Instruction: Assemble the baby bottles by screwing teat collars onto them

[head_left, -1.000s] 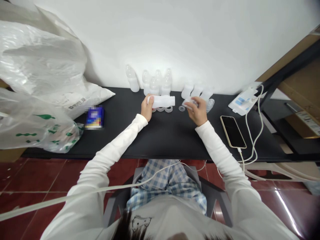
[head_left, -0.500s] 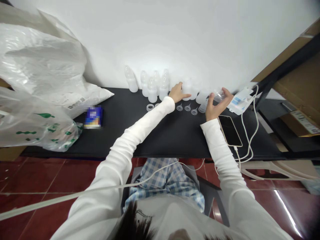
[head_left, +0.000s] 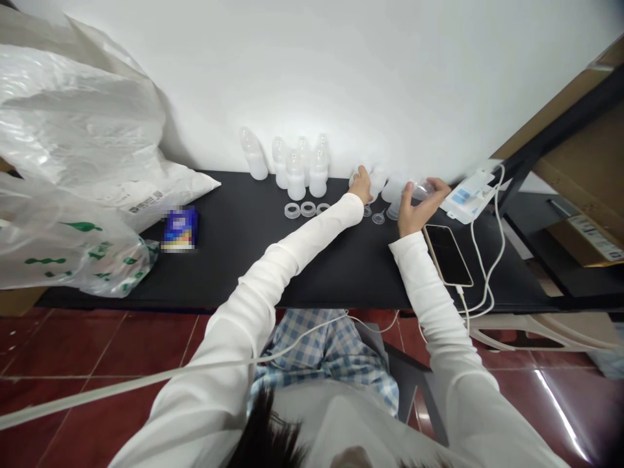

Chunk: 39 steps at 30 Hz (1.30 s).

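Observation:
My left hand (head_left: 361, 185) reaches in among the white bottles, its fingers bent round a baby bottle (head_left: 378, 177) that is partly hidden behind it. My right hand (head_left: 419, 208) has a clear domed cap (head_left: 422, 189) between its thumb and fingers. Near the right thumb stand more white bottles (head_left: 392, 190). Clear thin discs with a small stem (head_left: 378, 218) lie in front, some covered by my left hand and sleeve. Several capped bottles (head_left: 296, 175) stand left of my left arm, with white rings (head_left: 308, 208) lying before them.
A phone (head_left: 448, 255) on a white cable lies beside my right wrist, with a white power strip (head_left: 468, 196) behind. At the left are large plastic bags (head_left: 73, 123) and a blue pack (head_left: 179, 229). A white wall (head_left: 341, 84) bounds the black table (head_left: 234, 260).
My left hand has moved right, and its fingers have curled in more. The white rings show more fully. My right hand and the clear cap have shifted slightly left.

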{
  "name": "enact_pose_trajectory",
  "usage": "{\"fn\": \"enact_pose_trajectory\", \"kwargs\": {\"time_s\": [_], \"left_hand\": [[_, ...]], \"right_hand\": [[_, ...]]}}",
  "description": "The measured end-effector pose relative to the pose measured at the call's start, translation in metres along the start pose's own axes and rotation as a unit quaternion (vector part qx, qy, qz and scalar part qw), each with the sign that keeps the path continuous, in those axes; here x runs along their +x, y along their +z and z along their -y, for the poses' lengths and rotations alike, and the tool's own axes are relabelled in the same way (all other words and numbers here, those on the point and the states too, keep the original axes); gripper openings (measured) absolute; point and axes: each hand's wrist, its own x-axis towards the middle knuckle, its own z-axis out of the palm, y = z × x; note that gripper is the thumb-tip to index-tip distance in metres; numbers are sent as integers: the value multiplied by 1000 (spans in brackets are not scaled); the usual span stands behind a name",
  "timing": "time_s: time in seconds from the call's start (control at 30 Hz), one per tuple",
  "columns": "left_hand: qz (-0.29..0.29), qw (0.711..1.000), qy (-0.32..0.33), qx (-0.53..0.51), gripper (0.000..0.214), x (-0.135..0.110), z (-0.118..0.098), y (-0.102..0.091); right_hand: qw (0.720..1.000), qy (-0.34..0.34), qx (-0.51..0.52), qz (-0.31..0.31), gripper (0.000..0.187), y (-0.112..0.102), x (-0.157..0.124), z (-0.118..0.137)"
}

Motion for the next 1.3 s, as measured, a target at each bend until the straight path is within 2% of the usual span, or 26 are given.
{"fn": "enact_pose_trajectory", "kwargs": {"time_s": [0.07, 0.1, 0.2, 0.33, 0.4, 0.47, 0.53, 0.6, 0.7, 0.77, 0.87, 0.97, 1.03, 1.13, 1.3], "left_hand": [[-1, 999, -53, 3, 58, -9, -12, -8], [-9, 998, -55, 1, 51, -17, -20, -15], [-44, 999, 19, -15, 21, -52, -48, -41], [-17, 996, 80, -22, 31, -97, -76, -73], [-5, 996, 93, -11, 33, -111, -81, -83], [0, 995, 97, 3, 35, -120, -82, -90], [-8, 997, 81, 1, 38, -125, -80, -93], [-29, 998, 38, -34, 40, -129, -79, -93], [-50, 991, -48, -116, 40, -133, -78, -90], [-45, 982, -89, -159, 38, -132, -77, -88], [-43, 968, -134, -210, 30, -129, -77, -88], [-47, 946, -176, -268, 24, -125, -81, -94], [-37, 934, -186, -302, 24, -123, -85, -100], [-34, 919, -201, -337, 25, -120, -90, -111], [-27, 913, -270, -305, 32, -117, -83, -129]], "right_hand": [[1000, 8, 4, 19, 50, 1, -2, 1], [1000, 9, 6, 29, 51, 2, -3, 3], [998, -1, 10, 54, 53, 6, -11, 13], [994, 20, 40, 100, 49, 14, -29, 41], [987, 71, 85, 120, 47, 19, -40, 56], [967, 144, 150, 145, 48, 25, -49, 69], [942, 201, 206, 172, 49, 30, -57, 78], [927, 228, 230, 187, 50, 33, -61, 85], [932, 234, 209, 183, 49, 33, -63, 94], [941, 223, 182, 177, 47, 30, -63, 98], [957, 161, 140, 196, 45, 26, -63, 94], [968, 6, 87, 235, 44, 24, -57, 79], [962, -100, 46, 252, 42, 24, -51, 69], [930, -228, 15, 286, 35, 21, -42, 62], [844, -376, 37, 382, 28, 8, -38, 65]]}}
